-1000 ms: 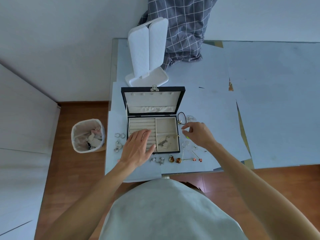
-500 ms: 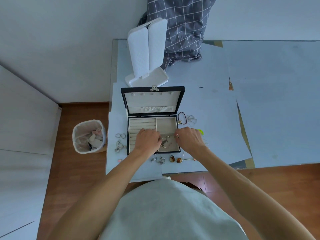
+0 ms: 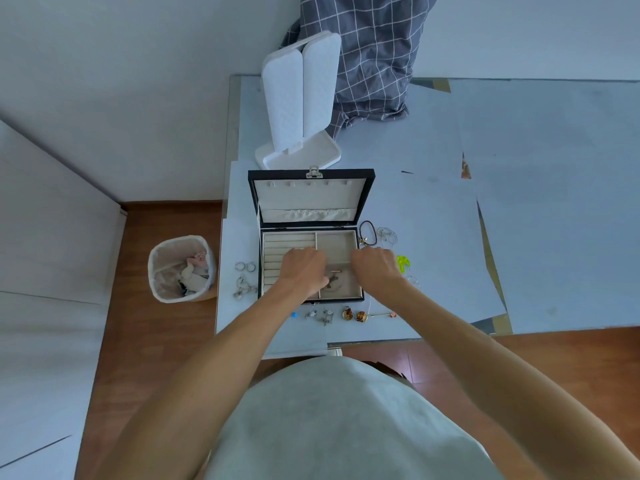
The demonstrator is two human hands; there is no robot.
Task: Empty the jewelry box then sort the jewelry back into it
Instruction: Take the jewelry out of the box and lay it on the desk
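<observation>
Left hand (image 3: 304,268) and right hand (image 3: 375,268) hovered, fingers curled, over the near-right compartment of the open jewelry box (image 3: 311,202). Small jewelry pieces (image 3: 334,280) lay between them. Whether either hand gripped anything could not be determined.

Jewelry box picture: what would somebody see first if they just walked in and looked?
Probably the open black jewelry box in the middle of the table, with the left hand and right hand reaching into its near right compartment. Small jewelry pieces lie scattered around it, like the bright yellow-green piece to its right. A tall white stand rises behind the box.
</observation>
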